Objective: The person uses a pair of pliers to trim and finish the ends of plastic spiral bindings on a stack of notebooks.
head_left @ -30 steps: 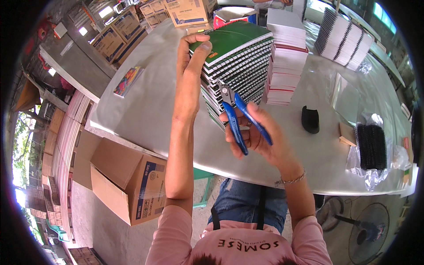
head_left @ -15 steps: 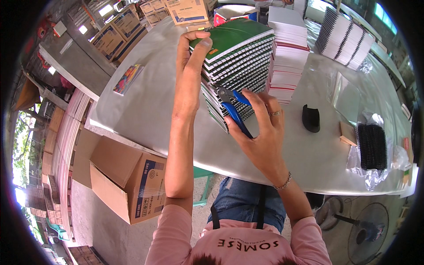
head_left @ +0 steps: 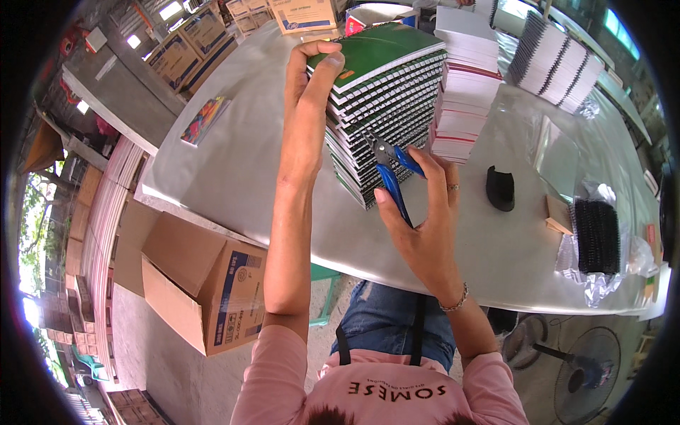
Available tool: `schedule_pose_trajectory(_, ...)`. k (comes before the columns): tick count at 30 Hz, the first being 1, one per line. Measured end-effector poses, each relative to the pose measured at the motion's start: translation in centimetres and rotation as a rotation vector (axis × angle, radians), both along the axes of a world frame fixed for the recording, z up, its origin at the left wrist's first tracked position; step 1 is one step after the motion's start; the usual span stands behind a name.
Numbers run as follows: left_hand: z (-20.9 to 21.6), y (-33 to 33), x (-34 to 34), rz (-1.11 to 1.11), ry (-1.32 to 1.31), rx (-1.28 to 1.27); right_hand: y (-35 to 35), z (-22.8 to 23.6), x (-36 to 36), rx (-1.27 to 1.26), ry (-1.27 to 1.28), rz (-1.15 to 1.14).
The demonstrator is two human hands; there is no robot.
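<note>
A tall stack of spiral-bound notebooks (head_left: 389, 53) stands in front of me, a green cover on top and black coil bindings along the near side. My left hand (head_left: 309, 88) is closed over the top left corner, thumb on the green cover and fingers curled at the far edge. In my right hand (head_left: 425, 219) are blue-handled wire cutters (head_left: 394, 191), their handles spread apart. The metal jaws point at the coils about midway up the stack. Whether the tips touch a coil, I cannot tell.
Beside the notebooks rises a pile of white and red-edged paper blocks (head_left: 464, 92). Coil-bound stacks (head_left: 556, 64) stand farther right. On the table lie a black curved piece (head_left: 500, 189), black coils in plastic (head_left: 596, 234) and a colourful booklet (head_left: 204, 122). An open carton (head_left: 237, 304) sits lower left.
The cutters and my right hand have moved a little to the right along the coil side. My left hand keeps its hold on the corner; the stack appears slightly shifted right.
</note>
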State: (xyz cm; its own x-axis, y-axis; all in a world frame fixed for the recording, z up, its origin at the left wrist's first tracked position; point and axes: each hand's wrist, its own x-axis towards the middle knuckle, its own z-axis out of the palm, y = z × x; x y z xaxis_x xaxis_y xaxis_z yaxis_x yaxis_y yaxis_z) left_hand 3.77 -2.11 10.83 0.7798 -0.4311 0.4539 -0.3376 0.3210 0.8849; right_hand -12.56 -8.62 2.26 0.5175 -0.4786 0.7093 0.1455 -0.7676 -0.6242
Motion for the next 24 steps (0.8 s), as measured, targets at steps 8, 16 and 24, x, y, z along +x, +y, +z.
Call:
schedule_pose_trajectory(8,-0.1,-0.1,0.0,0.002,-0.013,-0.057,0.5,-1.1,0.7,-0.136,-0.007,-0.091)
schedule_pose_trajectory(16,0.0,-0.4,-0.1,-0.013,0.0,-0.074,-0.3,-0.9,0.9,0.278,0.062,0.215)
schedule_pose_trajectory(24,-0.1,-0.2,0.1,-0.019,-0.002,-0.071,0.1,0.3,0.0,0.332,0.061,0.286)
